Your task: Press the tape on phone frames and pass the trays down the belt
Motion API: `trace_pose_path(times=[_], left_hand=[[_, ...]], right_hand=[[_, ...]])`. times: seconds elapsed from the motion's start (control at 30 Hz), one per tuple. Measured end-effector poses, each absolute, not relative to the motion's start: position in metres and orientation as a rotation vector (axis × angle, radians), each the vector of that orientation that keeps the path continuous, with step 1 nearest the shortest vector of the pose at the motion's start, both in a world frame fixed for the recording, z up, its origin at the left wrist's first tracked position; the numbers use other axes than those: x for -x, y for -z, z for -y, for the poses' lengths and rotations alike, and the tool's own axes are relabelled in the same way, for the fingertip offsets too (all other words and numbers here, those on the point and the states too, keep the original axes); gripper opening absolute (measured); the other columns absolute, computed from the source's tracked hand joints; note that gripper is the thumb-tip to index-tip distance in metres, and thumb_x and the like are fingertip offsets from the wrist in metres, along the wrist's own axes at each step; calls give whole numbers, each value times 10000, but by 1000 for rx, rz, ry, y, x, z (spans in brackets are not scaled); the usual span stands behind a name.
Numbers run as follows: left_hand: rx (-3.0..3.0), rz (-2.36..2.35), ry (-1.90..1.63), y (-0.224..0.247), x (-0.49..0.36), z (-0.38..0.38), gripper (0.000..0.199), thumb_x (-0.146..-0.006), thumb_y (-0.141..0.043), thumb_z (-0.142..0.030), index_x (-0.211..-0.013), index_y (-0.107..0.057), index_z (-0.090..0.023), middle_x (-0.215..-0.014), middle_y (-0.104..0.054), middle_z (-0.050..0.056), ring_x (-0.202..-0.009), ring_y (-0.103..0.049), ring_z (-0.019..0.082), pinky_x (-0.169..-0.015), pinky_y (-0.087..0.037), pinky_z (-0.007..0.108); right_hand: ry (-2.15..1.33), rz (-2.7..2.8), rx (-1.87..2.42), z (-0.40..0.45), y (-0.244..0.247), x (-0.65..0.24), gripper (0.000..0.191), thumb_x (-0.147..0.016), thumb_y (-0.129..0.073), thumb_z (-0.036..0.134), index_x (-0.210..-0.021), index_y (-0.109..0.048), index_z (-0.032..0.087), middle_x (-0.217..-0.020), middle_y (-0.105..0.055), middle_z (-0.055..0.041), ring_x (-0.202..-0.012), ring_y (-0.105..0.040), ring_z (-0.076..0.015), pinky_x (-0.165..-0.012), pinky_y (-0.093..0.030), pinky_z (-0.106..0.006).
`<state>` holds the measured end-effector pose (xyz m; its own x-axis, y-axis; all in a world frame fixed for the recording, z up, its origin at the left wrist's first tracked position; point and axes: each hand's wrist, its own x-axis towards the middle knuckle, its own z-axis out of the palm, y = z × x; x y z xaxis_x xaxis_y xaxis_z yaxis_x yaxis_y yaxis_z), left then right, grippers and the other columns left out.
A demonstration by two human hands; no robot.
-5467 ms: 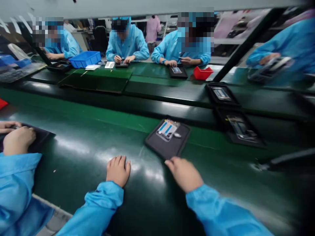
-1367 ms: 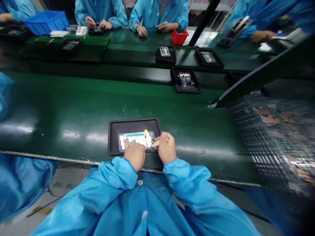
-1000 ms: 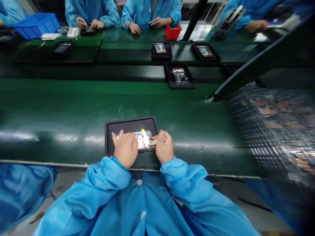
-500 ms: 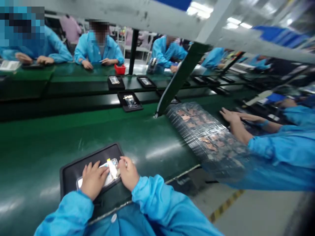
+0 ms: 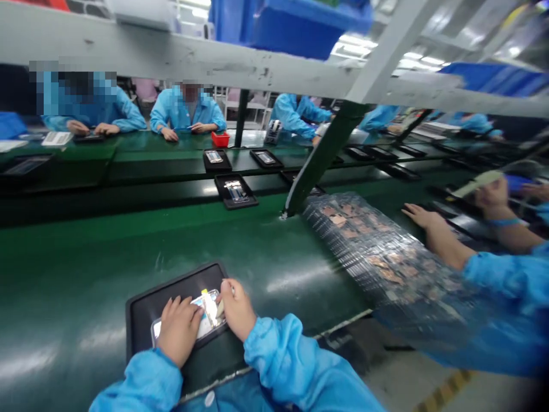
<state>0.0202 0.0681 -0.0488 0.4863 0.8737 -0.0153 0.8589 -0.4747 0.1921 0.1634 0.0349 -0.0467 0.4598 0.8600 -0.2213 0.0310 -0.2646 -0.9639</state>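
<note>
Two bare hands work at a smartphone frame lying in a black tray on the green workbench: the left hand spreads flat, pressing it down, while the right hand pinches a small pale tool against it.

"What's overhead?"

"A grey steel shelf beam with blue plastic crates on top; bright ceiling lights beyond it."

"And lower down?"

"Long green workbenches run across the room; a dark green post rises to the beam; pale concrete floor carries a yellow-and-black tape line."
</note>
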Motion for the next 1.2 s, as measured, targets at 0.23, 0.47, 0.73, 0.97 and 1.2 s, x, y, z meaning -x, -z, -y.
trace_pose_path(times=[0.23,0.47,0.73,0.97,1.2], left_hand=[[-2514,-1508,-267,48,-29,-52,286,-849,-386,-331,-959,-645,-284,-1070,-612,31,-1057,-499,250,-961,-321,454],[-2589,-1502,-371,52,-29,-44,268,-844,-406,-296,-916,-658,-239,-1042,-618,55,-1014,-518,249,-947,-338,454],[-2656,-1477,-390,52,-29,-44,257,-839,-418,-289,-916,-654,-221,-1014,-620,73,-993,-517,254,-929,-344,464],[-2653,-1484,-439,50,-30,-44,246,-836,-424,-282,-898,-655,-221,-992,-624,73,-970,-525,249,-918,-353,461],[-2680,-1500,-467,51,-33,-43,219,-821,-455,-271,-887,-656,-215,-973,-626,82,-950,-536,253,-904,-363,470]], right_hand=[[-825,842,1640,-32,52,-167,382,-794,-406,491,-978,-492,167,-665,-608,-2,-606,-582,-140,-622,-463,-289],[-684,957,1636,-28,55,-166,313,-815,-396,431,-983,-457,174,-687,-630,-6,-617,-601,-139,-655,-466,-316],[-584,1082,1591,-28,56,-163,253,-829,-397,368,-993,-461,187,-731,-656,-25,-626,-620,-149,-629,-491,-319],[-542,1110,1585,-27,58,-163,228,-840,-390,329,-1003,-458,184,-744,-660,-35,-660,-626,-150,-635,-500,-313],[-528,1142,1584,-27,56,-162,219,-834,-396,313,-996,-467,184,-737,-661,-37,-670,-628,-157,-625,-503,-308]])
